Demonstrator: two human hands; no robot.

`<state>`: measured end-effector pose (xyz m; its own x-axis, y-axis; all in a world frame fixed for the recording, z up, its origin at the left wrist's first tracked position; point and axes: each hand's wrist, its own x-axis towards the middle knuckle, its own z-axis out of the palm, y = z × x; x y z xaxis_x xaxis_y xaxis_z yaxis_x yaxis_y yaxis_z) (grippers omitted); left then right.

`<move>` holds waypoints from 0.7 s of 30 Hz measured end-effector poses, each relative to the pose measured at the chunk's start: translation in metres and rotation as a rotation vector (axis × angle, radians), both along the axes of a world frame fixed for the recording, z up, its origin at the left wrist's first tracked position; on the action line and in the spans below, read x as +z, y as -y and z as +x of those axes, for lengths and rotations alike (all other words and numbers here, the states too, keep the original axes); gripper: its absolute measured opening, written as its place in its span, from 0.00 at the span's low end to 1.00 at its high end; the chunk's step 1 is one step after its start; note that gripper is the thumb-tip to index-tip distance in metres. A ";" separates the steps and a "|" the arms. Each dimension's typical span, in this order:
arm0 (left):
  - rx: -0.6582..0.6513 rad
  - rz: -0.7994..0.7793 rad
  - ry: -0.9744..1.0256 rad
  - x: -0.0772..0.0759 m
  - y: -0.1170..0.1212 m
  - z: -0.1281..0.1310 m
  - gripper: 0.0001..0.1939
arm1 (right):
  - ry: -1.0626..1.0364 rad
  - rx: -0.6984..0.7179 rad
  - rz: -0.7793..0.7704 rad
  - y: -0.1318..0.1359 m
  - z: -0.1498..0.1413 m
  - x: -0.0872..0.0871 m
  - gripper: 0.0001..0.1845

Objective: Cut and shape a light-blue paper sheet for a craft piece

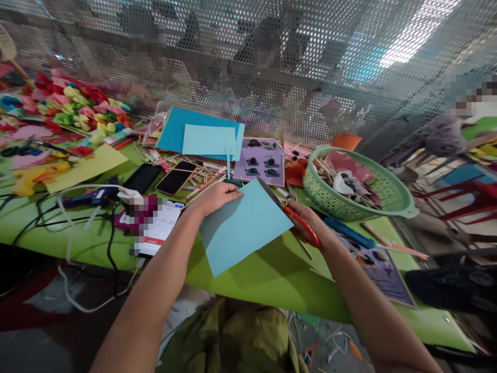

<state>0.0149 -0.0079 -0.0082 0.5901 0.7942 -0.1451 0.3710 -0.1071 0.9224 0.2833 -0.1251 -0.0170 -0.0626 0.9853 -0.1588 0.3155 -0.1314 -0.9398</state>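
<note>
My left hand (220, 199) pinches the upper left edge of a light blue sheet of paper (243, 228), which is held above the green table. In my right hand (308, 221) is a pair of scissors with red-orange handles (302, 228). Their blades lie along the sheet's upper right edge, and how far they are apart is hard to make out. A narrow light blue strip (229, 163) stands up just beyond my left hand. Behind it, a light blue paper piece (209, 140) rests on darker blue sheets (171, 132).
A green plastic basket (357, 204) with sticks and scraps stands at right. Purple cards with dark stones (258, 161) lie behind the sheet. Phones (176, 177), cables and a glue gun (91, 198) crowd the left. Colourful paper flowers (81, 106) are heaped by a perforated metal screen (272, 67).
</note>
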 end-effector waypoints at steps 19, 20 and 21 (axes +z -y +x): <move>-0.063 0.145 -0.210 0.005 -0.012 -0.007 0.19 | 0.948 -0.277 0.275 -0.018 0.034 -0.021 0.31; -0.078 0.150 -0.205 0.004 -0.012 -0.006 0.18 | 0.996 -0.271 0.262 -0.017 0.032 -0.021 0.32; -0.096 0.155 -0.200 0.003 -0.012 -0.005 0.17 | 1.040 -0.269 0.240 -0.016 0.031 -0.021 0.32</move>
<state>0.0098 0.0041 -0.0054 0.6359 0.7575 -0.1476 0.5257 -0.2852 0.8014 0.3146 -0.1088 -0.0377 0.2116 0.9591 0.1880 0.9564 -0.1636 -0.2419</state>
